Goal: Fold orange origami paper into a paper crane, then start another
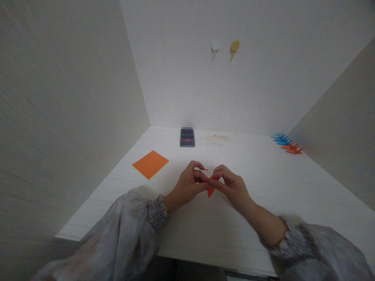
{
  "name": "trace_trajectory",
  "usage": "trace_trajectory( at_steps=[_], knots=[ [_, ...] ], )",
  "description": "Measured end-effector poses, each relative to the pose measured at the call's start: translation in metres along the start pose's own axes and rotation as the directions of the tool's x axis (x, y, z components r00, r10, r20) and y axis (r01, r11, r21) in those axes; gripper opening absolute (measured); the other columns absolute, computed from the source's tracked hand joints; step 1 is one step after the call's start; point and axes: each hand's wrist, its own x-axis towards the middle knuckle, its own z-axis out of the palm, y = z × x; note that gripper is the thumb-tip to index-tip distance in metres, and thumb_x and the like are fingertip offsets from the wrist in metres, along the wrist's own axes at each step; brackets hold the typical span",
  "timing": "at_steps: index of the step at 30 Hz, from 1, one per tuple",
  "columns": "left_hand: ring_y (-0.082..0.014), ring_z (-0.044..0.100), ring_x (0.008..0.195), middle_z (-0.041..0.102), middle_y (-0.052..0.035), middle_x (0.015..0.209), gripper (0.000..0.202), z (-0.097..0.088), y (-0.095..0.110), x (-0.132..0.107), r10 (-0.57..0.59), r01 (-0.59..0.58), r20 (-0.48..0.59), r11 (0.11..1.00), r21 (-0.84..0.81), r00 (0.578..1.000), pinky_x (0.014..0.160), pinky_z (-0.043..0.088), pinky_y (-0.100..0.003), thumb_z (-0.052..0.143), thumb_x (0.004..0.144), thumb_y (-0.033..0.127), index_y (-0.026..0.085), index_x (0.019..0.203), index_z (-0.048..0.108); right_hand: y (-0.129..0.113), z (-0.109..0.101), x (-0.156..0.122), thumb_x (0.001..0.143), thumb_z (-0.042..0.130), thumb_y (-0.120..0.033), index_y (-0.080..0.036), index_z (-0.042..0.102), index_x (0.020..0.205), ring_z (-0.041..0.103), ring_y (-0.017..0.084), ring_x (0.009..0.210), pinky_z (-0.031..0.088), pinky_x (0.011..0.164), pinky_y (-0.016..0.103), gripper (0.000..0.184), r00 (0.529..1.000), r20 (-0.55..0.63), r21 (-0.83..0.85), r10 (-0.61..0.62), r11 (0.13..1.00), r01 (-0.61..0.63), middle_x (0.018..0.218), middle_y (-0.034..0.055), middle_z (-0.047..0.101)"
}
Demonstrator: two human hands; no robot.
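Observation:
Between my two hands, above the middle of the table, is a small folded piece of orange origami paper (211,191). My left hand (193,181) pinches it from the left with thumb and fingertips; a thin ring sits on one finger. My right hand (230,183) pinches the same paper from the right. A pointed part hangs below the fingers, and a small orange tip shows above, near my left index finger. Fingers hide the rest of its shape. Left of my hands lies a flat stack of orange square paper (150,164) with a yellowish edge.
A dark pixelated block (187,137) stands near the back wall. At the far right sit several folded blue paper pieces (282,139) and folded orange pieces (292,148). A white hook (215,47) and a yellow hook (234,46) are on the back wall. Walls flank the white table (187,234).

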Motion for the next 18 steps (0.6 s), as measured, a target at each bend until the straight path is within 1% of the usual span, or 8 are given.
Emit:
trace_trajectory(
  at_steps=[9, 13, 18],
  knots=[
    [-0.0081, 0.057, 0.052, 0.061, 0.0055, 0.058, 0.045, 0.0012, -0.0009, 0.0001, -0.021, 0.025, 0.044, 0.997, -0.074, 0.999, 0.054, 0.042, -0.019, 0.072, 0.058, 0.013, 0.017, 0.083, 0.035, 0.0032, 0.0025, -0.0024, 0.072, 0.062, -0.023, -0.021, 0.057, 0.064, 0.046, 0.013, 0.07, 0.037, 0.065, 0.027, 0.01, 0.999, -0.013, 0.111, 0.05, 0.993, -0.048, 0.072, -0.0009, 0.047],
    [-0.0098, 0.058, 0.054, 0.063, 0.0045, 0.06, 0.046, 0.001, -0.0005, -0.0006, -0.038, 0.044, 0.061, 0.994, -0.104, 0.997, 0.054, 0.041, -0.02, 0.072, 0.057, 0.013, 0.018, 0.082, 0.034, 0.001, 0.002, -0.0026, 0.072, 0.062, -0.023, -0.021, 0.06, 0.065, 0.047, 0.013, 0.071, 0.037, 0.065, 0.027, 0.008, 0.997, -0.015, 0.113, 0.07, 0.991, -0.068, 0.073, -0.0006, 0.048],
    [-0.01, 0.058, 0.054, 0.064, 0.0035, 0.06, 0.044, -0.0001, -0.0011, -0.0008, -0.036, 0.042, 0.072, 0.996, -0.081, 0.997, 0.054, 0.04, -0.02, 0.072, 0.058, 0.013, 0.018, 0.08, 0.034, -0.0022, 0.0016, -0.0028, 0.072, 0.062, -0.025, -0.022, 0.061, 0.063, 0.046, 0.013, 0.068, 0.037, 0.064, 0.028, 0.009, 0.996, -0.041, 0.102, 0.079, 0.992, -0.074, 0.071, -0.0004, 0.048]
  ],
)
